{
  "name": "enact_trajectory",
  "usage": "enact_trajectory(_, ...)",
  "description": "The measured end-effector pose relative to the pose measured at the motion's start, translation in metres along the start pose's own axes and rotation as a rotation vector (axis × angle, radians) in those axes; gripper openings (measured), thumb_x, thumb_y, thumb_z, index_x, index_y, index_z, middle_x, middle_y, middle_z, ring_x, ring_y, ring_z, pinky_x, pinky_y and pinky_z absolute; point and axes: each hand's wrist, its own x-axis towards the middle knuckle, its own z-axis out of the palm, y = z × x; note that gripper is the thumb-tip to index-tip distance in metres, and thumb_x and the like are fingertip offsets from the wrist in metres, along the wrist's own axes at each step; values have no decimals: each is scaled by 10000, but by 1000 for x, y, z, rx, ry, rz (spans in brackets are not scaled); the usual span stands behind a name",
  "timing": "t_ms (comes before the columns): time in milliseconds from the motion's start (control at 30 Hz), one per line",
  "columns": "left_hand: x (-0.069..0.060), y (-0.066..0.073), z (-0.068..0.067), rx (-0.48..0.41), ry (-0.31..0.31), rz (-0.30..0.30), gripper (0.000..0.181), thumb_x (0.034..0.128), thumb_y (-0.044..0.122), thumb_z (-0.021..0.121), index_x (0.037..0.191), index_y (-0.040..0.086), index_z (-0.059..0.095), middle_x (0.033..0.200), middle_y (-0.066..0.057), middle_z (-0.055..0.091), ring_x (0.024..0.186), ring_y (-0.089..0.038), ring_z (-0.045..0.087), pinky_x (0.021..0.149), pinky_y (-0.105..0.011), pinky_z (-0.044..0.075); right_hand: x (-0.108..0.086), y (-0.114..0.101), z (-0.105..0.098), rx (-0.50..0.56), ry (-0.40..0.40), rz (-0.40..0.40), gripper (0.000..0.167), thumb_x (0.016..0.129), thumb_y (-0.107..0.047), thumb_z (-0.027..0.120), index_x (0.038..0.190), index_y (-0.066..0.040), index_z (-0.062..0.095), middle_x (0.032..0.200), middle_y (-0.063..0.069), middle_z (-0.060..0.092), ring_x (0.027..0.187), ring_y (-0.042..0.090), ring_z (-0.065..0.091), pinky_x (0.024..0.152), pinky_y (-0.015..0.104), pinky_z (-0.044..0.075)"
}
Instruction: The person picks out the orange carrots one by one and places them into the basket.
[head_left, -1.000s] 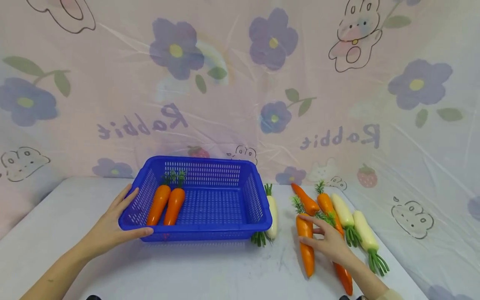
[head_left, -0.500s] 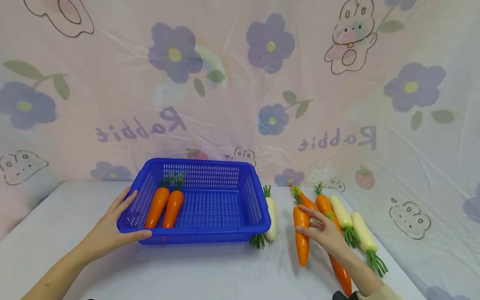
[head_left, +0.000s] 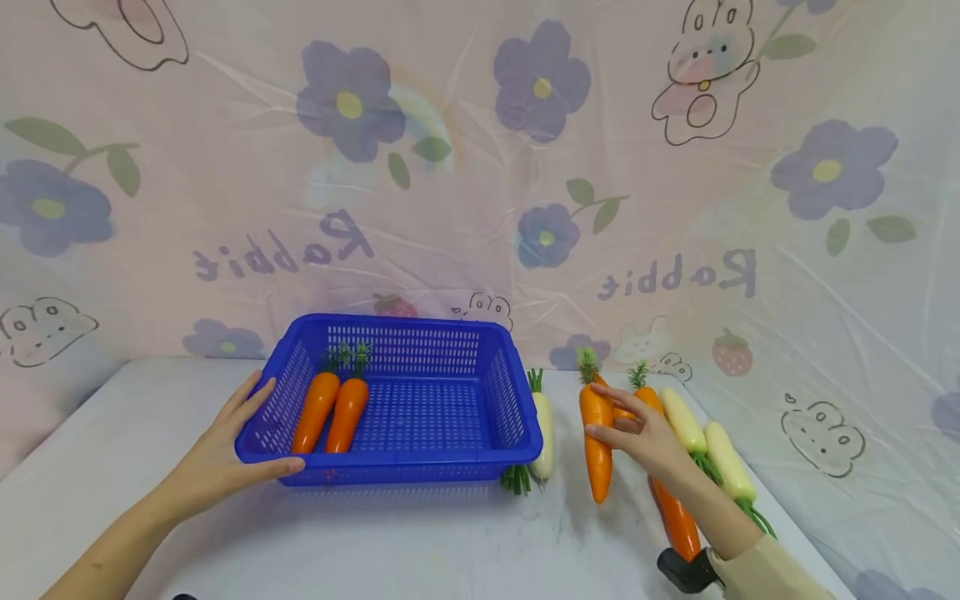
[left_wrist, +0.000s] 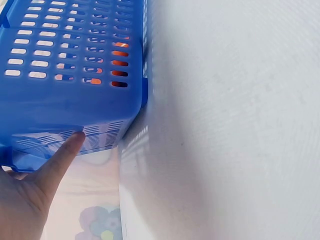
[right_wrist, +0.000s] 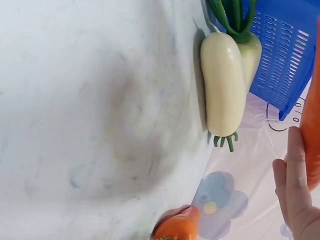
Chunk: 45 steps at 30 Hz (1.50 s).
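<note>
My right hand (head_left: 647, 429) holds an orange carrot (head_left: 597, 446) between thumb and fingers, its leafy top pointing away and its tip toward me. At the edge of the right wrist view the same carrot (right_wrist: 311, 120) lies against the fingers. My left hand (head_left: 206, 462) rests on the near left corner of a blue plastic basket (head_left: 412, 457), straight fingers along its left side and thumb at the front rim. One finger (left_wrist: 67, 150) touches the basket's outer wall in the left wrist view. Two carrots (head_left: 348, 414) lie side by side in the basket's left part.
White radishes (head_left: 542, 437) lie close against the basket's right side, one partly hidden. Farther right are more carrots (head_left: 678, 521), partly behind my right arm, and two white radishes (head_left: 727, 458). A patterned cloth (head_left: 450, 208) hangs behind the white table (head_left: 420, 542).
My right hand has lifted the carrot from beside the other carrots and moved it away from me and slightly left. The left hand and basket have stayed in place.
</note>
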Motion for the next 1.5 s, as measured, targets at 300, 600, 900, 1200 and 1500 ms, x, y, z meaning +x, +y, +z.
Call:
enact_trajectory(300,0,0,0,7,1,-4,1083,769,375,771,1557,159,60,1614,-140,-91,1375,-589,80,874,-837,231,9,-15,1,-29,-4,-29,640,872,-309,702,1444,-226,427,1483,148,386,1230,381,533,887,362,555)
enact_trajectory(600,1,1,0,7,0,-11,1084,770,386,768,1557,155,60,1614,-134,-97,1378,-585,76,874,-838,229,20,-33,4,-31,-20,-32,637,858,-328,716,1429,-235,451,1485,138,391,1196,352,570,901,451,536)
enact_trajectory(900,0,1,0,0,10,2,1081,765,380,772,1557,156,71,1617,-123,-90,1382,-583,73,878,-841,218,30,-50,8,-58,-48,-12,661,837,-402,720,1429,-311,440,1504,105,373,1255,358,519,631,285,522)
enact_trajectory(1200,-1,2,0,-20,13,9,1080,763,371,777,1557,155,77,1619,-115,-85,1386,-578,73,891,-840,210,40,-72,18,-10,-78,-89,658,837,-343,735,1428,-268,455,1505,117,362,1318,370,458,969,480,512)
enact_trajectory(1500,-1,3,-1,-40,20,20,1076,759,363,782,1555,139,95,1618,-128,-72,1390,-575,68,907,-837,199,47,-89,27,-3,-117,-119,627,849,-338,722,1417,-299,460,1515,97,352,1293,353,489,950,457,528)
